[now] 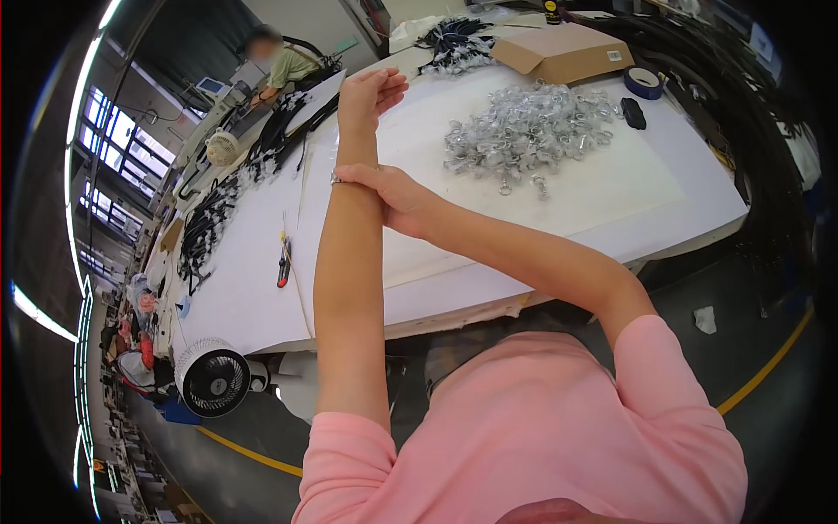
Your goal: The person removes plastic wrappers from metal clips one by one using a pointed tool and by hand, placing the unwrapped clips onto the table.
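Note:
My left arm stretches forward over the table, and my left hand (372,98) hangs above its far side with loosely curled, slightly parted fingers and nothing in them. My right hand (394,194) is wrapped around my left forearm (353,236) just below the wrist. A small silver piece, perhaps a watch or band (335,176), shows at the wrist's left edge. To the right of both hands lies a heap of metal clasps with clear plastic wrapping (532,127). A cutter with a black and red handle (284,266) rests left of my forearm.
On the white table (489,236) are bundles of black cords (209,218), an open cardboard box (567,52), a roll of blue tape (643,82) and a small black object (633,113). A fan (216,380) stands at the near left edge. Another person (292,65) sits beyond.

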A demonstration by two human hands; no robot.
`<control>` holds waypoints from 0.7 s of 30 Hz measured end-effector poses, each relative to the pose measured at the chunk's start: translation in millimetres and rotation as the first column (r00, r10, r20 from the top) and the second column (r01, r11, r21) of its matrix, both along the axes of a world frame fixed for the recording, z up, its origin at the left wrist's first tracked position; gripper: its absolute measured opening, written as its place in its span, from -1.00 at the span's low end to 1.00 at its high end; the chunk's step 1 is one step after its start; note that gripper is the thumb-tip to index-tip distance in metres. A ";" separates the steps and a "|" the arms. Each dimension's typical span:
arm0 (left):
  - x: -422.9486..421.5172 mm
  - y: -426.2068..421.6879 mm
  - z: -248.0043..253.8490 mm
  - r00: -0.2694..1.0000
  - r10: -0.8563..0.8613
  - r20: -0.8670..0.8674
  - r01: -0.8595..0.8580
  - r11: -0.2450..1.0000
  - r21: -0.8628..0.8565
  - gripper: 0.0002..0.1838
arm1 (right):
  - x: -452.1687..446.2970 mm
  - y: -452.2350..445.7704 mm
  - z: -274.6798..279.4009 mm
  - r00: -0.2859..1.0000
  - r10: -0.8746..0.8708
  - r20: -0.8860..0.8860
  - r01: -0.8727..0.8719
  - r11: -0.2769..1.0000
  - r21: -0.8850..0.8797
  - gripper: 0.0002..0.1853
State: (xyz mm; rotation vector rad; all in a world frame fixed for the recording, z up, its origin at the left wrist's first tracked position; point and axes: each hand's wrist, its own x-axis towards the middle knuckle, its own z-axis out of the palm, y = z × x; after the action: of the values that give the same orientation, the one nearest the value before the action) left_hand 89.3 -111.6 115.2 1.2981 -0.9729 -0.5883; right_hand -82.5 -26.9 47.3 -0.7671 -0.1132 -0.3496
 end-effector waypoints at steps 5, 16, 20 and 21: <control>1.2 7.2 -24.8 0.799 0.129 0.588 -0.299 0.933 0.201 -0.78 | -39.2 -12.1 10.6 0.881 -0.375 -0.288 -0.060 0.516 -0.855 -0.45; -14.6 43.4 -69.2 -0.322 -0.340 0.883 -0.539 0.833 0.124 -0.82 | 3.1 -31.0 28.5 0.680 -0.291 0.673 0.482 -0.514 -0.709 -0.75; -16.1 61.8 -64.5 -0.481 -0.444 0.756 -0.518 0.840 0.163 -0.84 | 11.6 -21.1 64.9 0.896 -0.344 0.282 0.083 -0.494 -0.866 -0.82; -15.1 64.4 -62.2 -0.503 -0.459 0.732 -0.517 0.839 0.171 -0.84 | 13.0 -20.3 66.9 0.898 -0.326 0.296 0.092 -0.519 -0.850 -0.84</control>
State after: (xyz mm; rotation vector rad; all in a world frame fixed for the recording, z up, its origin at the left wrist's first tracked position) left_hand 74.2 -47.1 53.0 2.4884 -2.4458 1.1003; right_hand -69.5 -47.2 114.2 -2.8851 -0.0797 -0.6103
